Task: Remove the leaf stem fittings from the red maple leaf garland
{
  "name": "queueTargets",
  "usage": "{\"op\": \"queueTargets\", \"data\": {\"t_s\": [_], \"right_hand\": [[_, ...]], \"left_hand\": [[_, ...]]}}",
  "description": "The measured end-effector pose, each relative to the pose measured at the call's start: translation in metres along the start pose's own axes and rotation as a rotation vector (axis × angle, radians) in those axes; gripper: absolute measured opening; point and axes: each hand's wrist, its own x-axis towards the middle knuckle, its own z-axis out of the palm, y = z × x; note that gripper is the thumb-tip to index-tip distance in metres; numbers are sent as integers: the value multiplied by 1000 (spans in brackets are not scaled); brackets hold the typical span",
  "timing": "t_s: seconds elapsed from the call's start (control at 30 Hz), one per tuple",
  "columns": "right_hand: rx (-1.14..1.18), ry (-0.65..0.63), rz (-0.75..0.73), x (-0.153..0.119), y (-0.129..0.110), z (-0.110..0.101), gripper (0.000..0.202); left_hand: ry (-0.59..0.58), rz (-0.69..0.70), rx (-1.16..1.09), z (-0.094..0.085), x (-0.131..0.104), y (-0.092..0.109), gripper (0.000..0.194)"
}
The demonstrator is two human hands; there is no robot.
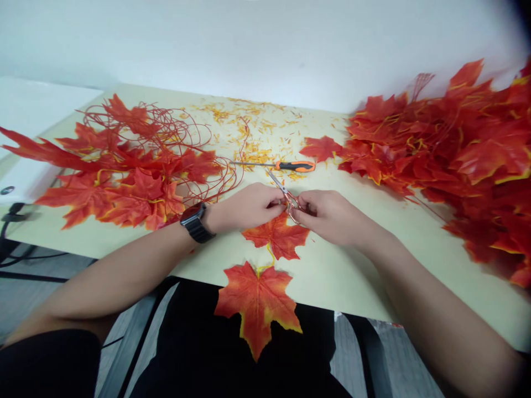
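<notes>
- Left: artificial maple-leaf garland (pixel 136 196), tangled on table (pixel 344 287).
- Left hand (pixel 257 204): I log thumb and fingers pressed together; contents hidden.
- Two-leaf sprig (pixel 276 237) just below, overhanging the edge.
- Scissors (pixel 286 192): gripped by right hand (pixel 336 215).
- Far right: leaf heap (pixel 448 143).

This looks like a small craft workshop, or a corner used as one (whether in a home or a business, I cannot tell). A pale table (pixel 344 282) spreads beneath the right hand (pixel 327 213), which holds scissors (pixel 292 204). Just beyond it lie a screwdriver (pixel 295 166) and yellow scraps (pixel 259 150); to its right, a big heap of red leaves (pixel 448 143).
</notes>
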Motion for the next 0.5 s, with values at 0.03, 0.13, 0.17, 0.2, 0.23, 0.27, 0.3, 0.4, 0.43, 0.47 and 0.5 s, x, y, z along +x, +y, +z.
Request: {"op": "queueTargets", "data": {"t_s": [0.03, 0.13, 0.17, 0.2, 0.23, 0.27, 0.3, 0.4, 0.43, 0.47, 0.5], "right_hand": [[2, -1, 1, 0, 0, 0, 34], [3, 1, -1, 0, -1, 0, 33], [0, 3, 1, 0, -2, -1, 33], [-3, 5, 4, 0, -3, -1, 33], [-4, 6, 7, 0, -3, -1, 33], [-4, 7, 9, 0, -4, -2, 33], [-5, 8, 10, 0, -4, -2, 34], [-3, 9, 6, 0, -4, -2, 34], [-1, 6, 4, 0, -4, -2, 34], [3, 4, 3, 0, -3, -2, 34], [8, 3, 3, 0, -3, -2, 34]], "left_hand": [[1, -3, 0, 0, 0, 0, 23], [-4, -14, -2, 0, 0, 2, 22], [-8, -19, -2, 0, 0, 2, 22], [-11, -23, -2, 0, 0, 3, 22], [-13, -25, -1, 0, 0, 3, 22], [-13, -25, 1, 0, 0, 3, 21], [-13, -24, 2, 0, 0, 3, 21], [-8, -14, 0, 0, 0, 3, 23], [-6, -12, 1, 0, 0, 2, 23], [-3, -10, 3, 0, 0, 2, 24], [-1, -10, 4, 1, 0, 2, 24]]}}
